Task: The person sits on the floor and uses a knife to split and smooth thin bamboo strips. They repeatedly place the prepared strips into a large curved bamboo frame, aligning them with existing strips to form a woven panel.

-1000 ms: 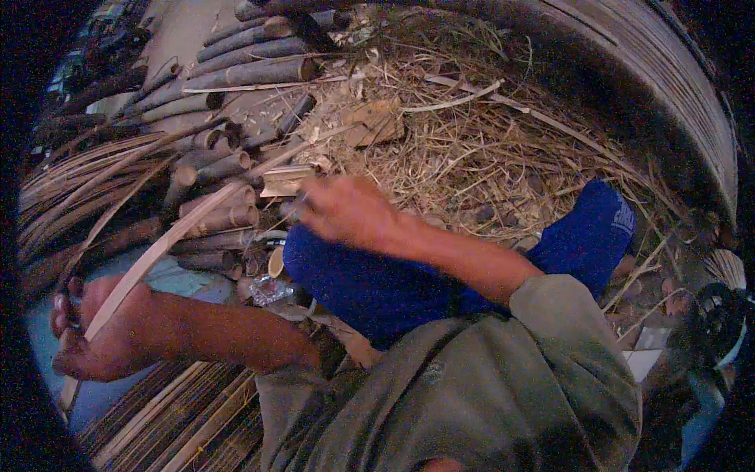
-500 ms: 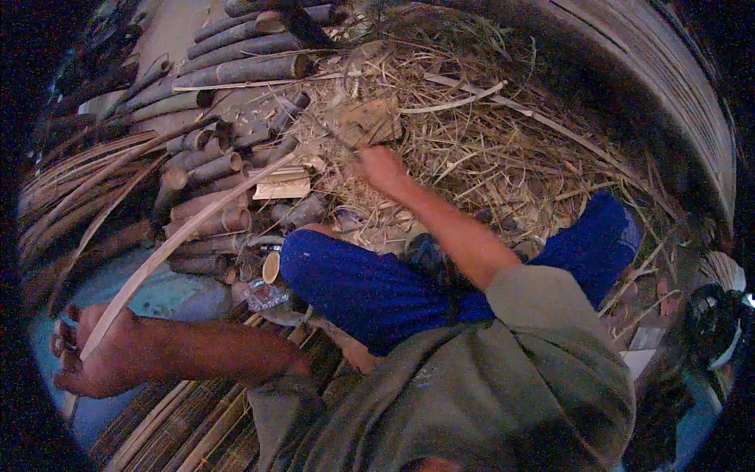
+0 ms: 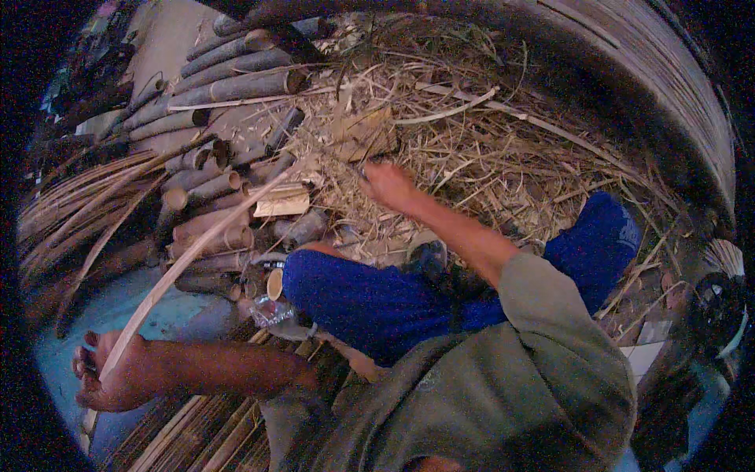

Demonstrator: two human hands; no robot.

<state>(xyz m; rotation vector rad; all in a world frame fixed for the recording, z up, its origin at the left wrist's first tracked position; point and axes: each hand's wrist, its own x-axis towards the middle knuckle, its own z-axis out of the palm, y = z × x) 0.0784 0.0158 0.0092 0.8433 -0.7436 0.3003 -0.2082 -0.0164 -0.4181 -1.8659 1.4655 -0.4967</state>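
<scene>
Nearest, dark slats (image 3: 185,436) are being seen below the left hand (image 3: 118,374), in which a long pale strip (image 3: 197,248) is being held, fingers curled about its near end. The strip is being slanted up and away over cut bamboo sections (image 3: 212,232), its far end being lost among wood shavings (image 3: 334,206). Farther out, a thin dark tool (image 3: 362,168), its shape blurred, is being grasped in the right hand (image 3: 387,187), fingers closed. Just beyond, a flat wooden block (image 3: 368,134) is being ringed by shavings; bamboo poles (image 3: 236,88) are being noted farthest off.
</scene>
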